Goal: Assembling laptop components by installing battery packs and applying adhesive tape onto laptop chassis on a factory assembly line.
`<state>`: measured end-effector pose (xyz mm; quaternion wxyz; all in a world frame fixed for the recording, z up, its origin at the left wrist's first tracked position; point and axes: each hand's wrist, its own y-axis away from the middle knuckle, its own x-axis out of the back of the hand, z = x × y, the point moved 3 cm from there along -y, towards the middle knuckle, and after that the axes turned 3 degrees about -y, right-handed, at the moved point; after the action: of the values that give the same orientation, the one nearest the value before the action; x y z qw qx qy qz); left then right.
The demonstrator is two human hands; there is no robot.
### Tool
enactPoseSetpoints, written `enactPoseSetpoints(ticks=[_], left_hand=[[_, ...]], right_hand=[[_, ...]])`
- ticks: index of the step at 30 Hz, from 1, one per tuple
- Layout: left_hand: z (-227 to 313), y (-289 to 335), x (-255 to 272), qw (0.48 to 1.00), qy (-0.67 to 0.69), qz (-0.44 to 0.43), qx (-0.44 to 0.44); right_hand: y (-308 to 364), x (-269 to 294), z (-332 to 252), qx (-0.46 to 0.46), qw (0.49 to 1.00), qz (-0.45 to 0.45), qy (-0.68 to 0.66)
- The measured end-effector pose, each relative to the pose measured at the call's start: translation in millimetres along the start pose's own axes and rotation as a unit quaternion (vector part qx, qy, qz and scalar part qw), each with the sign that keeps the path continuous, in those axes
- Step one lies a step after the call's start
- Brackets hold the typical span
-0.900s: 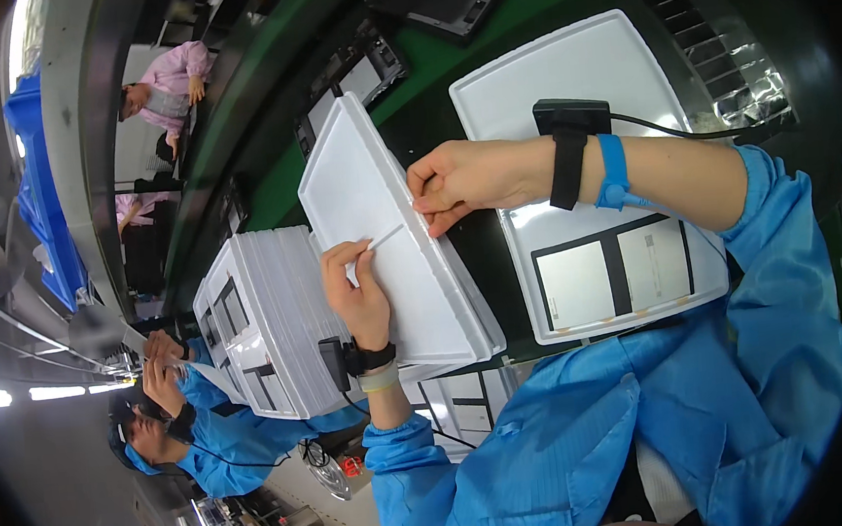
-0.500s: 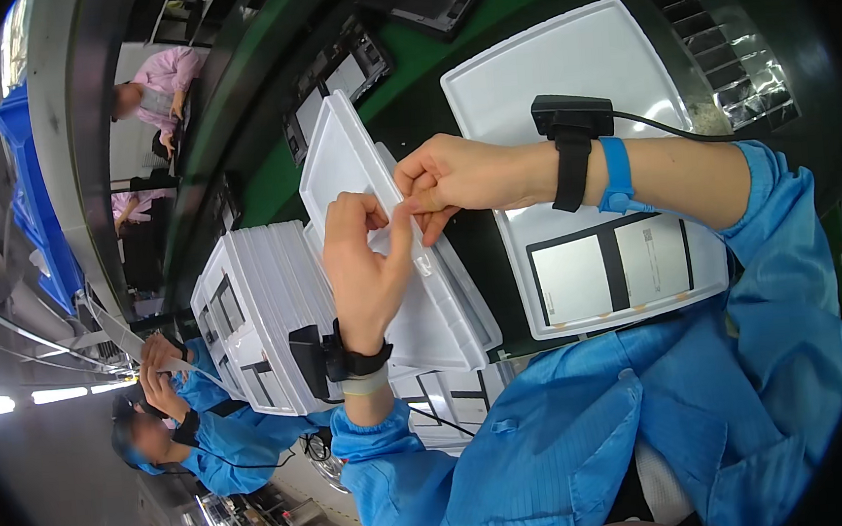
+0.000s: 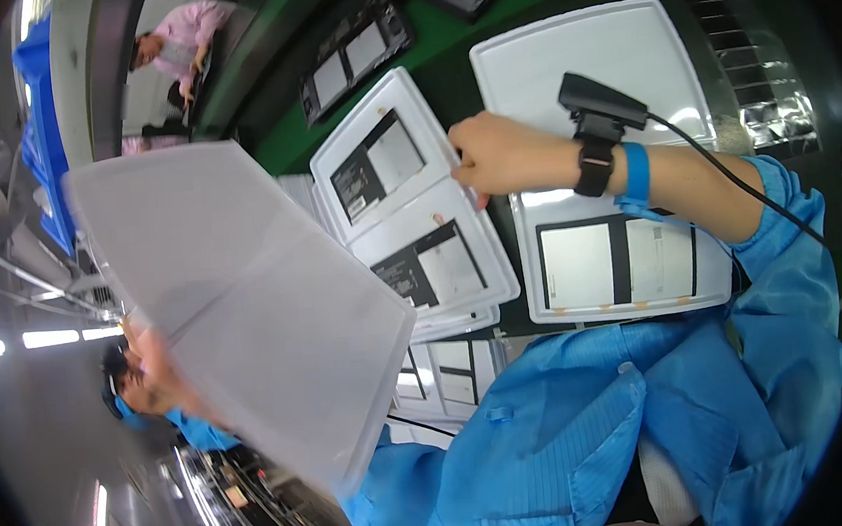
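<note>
My left hand, blurred, grips the lower left edge of a thin translucent white sheet and holds it up at the left. My right hand, with a black device strapped to its wrist, rests its fingertips on the right edge of a white tray. This tray lies uncovered on a stack of like trays and holds two black-and-white panels. Beside it on the right a second white tray holds flat panels in its near half.
The trays lie on a green surface. Black units with pale panels sit at the far edge. A silver ribbed piece lies at the right. A person in pink is far off; a co-worker in blue sits at left.
My left hand has lifted the white sheet off the middle tray and swung it out to the left, baring the two panels. My right hand stays at the tray's edge.
</note>
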<state>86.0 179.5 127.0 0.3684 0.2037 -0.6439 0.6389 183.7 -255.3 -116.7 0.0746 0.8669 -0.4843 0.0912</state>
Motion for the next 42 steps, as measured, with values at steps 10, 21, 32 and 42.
enactPoseSetpoints(ticks=[10,21,32,42], left_hand=[[224,76,187,0.938,-0.247,0.234,0.064],[-13,378,114,0.838,-0.371,-0.116,0.382],[-82,508,-19,0.755,-0.349,-0.277,0.480],[98,171,-65,0.989,0.018,-0.098,0.112]], right_hand=[[-25,-12,10,0.034,0.987,0.007,0.157],[2,-53,-55,-0.002,0.980,-0.047,0.195],[-15,-11,3,0.014,0.987,0.006,0.162],[-7,-6,-18,0.017,0.963,0.034,0.268]])
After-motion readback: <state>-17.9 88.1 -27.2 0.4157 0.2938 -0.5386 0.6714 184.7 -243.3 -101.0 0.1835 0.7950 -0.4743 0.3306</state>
